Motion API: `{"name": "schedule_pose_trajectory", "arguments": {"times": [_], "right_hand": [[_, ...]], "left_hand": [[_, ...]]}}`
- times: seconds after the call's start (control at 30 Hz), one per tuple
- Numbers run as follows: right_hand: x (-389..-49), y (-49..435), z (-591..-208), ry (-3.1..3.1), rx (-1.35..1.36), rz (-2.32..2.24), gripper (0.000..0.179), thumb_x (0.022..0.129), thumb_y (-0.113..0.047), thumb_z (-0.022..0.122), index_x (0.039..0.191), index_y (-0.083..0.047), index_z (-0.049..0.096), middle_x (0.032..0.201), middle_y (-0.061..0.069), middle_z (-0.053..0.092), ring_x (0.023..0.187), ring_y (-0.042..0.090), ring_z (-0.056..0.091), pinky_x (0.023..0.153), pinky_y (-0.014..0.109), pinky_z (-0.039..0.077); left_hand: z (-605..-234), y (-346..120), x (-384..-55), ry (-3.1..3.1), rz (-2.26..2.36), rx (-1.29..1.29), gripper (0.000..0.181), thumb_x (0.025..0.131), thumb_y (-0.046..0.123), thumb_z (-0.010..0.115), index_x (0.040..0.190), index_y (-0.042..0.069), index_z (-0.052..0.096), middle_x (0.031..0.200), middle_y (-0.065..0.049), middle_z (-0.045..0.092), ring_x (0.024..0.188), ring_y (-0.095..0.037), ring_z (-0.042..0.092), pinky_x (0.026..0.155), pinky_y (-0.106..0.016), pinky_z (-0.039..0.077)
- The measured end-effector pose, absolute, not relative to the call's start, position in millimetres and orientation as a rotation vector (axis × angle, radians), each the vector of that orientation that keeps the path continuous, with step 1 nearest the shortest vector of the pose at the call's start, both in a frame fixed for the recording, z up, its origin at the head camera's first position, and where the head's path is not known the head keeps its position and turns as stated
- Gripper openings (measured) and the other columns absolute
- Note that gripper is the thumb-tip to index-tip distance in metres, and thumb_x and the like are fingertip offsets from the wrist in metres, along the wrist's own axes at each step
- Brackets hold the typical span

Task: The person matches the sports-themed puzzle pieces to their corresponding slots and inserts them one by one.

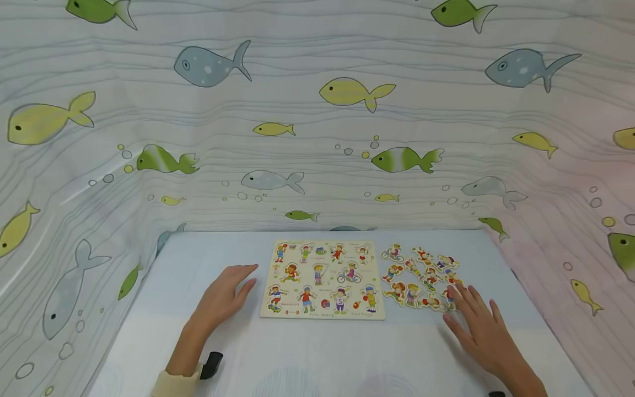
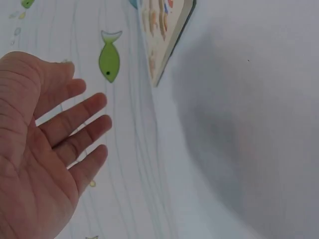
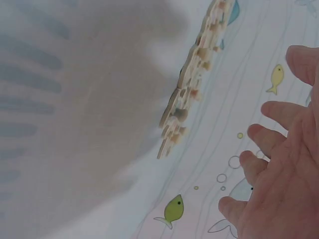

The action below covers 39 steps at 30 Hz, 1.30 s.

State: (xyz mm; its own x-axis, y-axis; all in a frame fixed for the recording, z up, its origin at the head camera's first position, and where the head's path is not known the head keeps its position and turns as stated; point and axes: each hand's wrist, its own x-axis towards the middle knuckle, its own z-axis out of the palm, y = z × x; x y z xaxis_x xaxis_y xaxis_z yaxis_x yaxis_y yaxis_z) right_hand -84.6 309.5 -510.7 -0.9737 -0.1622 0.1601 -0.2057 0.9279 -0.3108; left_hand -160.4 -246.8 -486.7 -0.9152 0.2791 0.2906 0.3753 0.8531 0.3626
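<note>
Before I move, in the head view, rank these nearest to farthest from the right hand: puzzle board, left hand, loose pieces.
1. Loose pieces: next to the right hand.
2. Puzzle board: left of the pieces.
3. Left hand: beyond the board's left edge.

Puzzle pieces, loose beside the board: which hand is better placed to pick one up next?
Probably the right hand: it is close to the loose pieces, while the left hand is on the opposite side of the board.

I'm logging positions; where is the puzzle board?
Head view: the puzzle board lies on the table, right of the left hand and left of the loose pieces.
</note>
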Motion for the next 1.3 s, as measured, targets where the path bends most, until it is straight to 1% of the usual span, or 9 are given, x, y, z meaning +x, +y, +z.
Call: {"name": "schedule_pose_trajectory", "arguments": {"times": [0.17,0.23,0.37,0.5,0.63,0.8,0.93,1.1,1.3], "right_hand": [[-81,309,-513,-2.952,0.283,0.512,0.067,0.101,-0.041,0.053,0.156,-0.012,0.028,0.158,0.020,0.026,0.148,0.038,0.011,0.112,0.063,-0.014],[-80,309,-513,-2.947,0.292,0.517,0.067,0.101,-0.040,0.054,0.156,-0.012,0.029,0.158,0.020,0.026,0.149,0.036,0.009,0.112,0.062,-0.015],[-80,310,-513,-2.935,0.308,0.509,0.067,0.100,-0.039,0.055,0.155,-0.011,0.030,0.159,0.018,0.026,0.149,0.036,0.009,0.112,0.062,-0.015],[-80,310,-513,-2.923,0.323,0.509,0.066,0.100,-0.038,0.055,0.156,-0.012,0.029,0.160,0.016,0.024,0.148,0.037,0.011,0.112,0.062,-0.014],[-80,311,-512,-2.914,0.335,0.527,0.066,0.100,-0.037,0.055,0.156,-0.013,0.029,0.162,0.012,0.021,0.149,0.035,0.009,0.112,0.063,-0.014],[-79,310,-510,-2.904,0.325,0.535,0.063,0.100,-0.036,0.056,0.153,-0.010,0.034,0.160,0.016,0.025,0.148,0.036,0.011,0.112,0.064,-0.013],[-80,309,-508,-2.902,0.306,0.520,0.062,0.100,-0.037,0.056,0.152,-0.009,0.036,0.157,0.019,0.029,0.147,0.039,0.014,0.112,0.064,-0.013],[-81,307,-508,-2.904,0.301,0.506,0.063,0.100,-0.037,0.055,0.153,-0.011,0.034,0.157,0.019,0.029,0.148,0.037,0.012,0.112,0.064,-0.013],[-81,306,-509,-2.903,0.302,0.534,0.063,0.101,-0.036,0.054,0.155,-0.014,0.031,0.158,0.017,0.028,0.149,0.035,0.010,0.112,0.067,-0.009]], "left_hand": [[-494,-243,-174,-2.789,-0.717,-0.487,0.033,0.095,0.017,0.068,0.127,0.011,0.066,0.122,-0.008,0.066,0.118,-0.030,0.057,0.096,-0.052,0.048],[-497,-242,-178,-2.802,-0.735,-0.473,0.031,0.094,0.017,0.069,0.125,0.011,0.068,0.120,-0.007,0.067,0.116,-0.029,0.058,0.096,-0.051,0.049],[-502,-242,-188,-2.843,-0.753,-0.459,0.028,0.094,0.018,0.069,0.121,0.011,0.070,0.116,-0.007,0.069,0.114,-0.028,0.059,0.095,-0.050,0.049],[-505,-241,-197,-2.908,-0.790,-0.452,0.026,0.094,0.018,0.069,0.118,0.009,0.072,0.114,-0.006,0.070,0.113,-0.030,0.060,0.095,-0.051,0.049],[-510,-239,-202,-2.979,-0.832,-0.430,0.024,0.093,0.018,0.070,0.115,0.010,0.074,0.113,-0.005,0.071,0.112,-0.031,0.061,0.096,-0.051,0.048],[-516,-237,-204,-3.005,-0.805,-0.407,0.020,0.091,0.018,0.073,0.109,0.014,0.077,0.111,-0.001,0.072,0.108,-0.028,0.064,0.094,-0.048,0.050],[-518,-235,-205,-2.996,-0.800,-0.414,0.017,0.089,0.017,0.074,0.105,0.014,0.078,0.109,-0.002,0.073,0.108,-0.029,0.064,0.095,-0.049,0.049],[-521,-233,-210,-2.992,-0.822,-0.437,0.016,0.088,0.017,0.075,0.104,0.014,0.078,0.109,-0.003,0.073,0.110,-0.027,0.064,0.098,-0.048,0.048],[-524,-232,-214,-2.978,-0.779,-0.485,0.017,0.087,0.017,0.076,0.104,0.014,0.078,0.107,-0.002,0.073,0.108,-0.027,0.065,0.096,-0.048,0.049]]}}
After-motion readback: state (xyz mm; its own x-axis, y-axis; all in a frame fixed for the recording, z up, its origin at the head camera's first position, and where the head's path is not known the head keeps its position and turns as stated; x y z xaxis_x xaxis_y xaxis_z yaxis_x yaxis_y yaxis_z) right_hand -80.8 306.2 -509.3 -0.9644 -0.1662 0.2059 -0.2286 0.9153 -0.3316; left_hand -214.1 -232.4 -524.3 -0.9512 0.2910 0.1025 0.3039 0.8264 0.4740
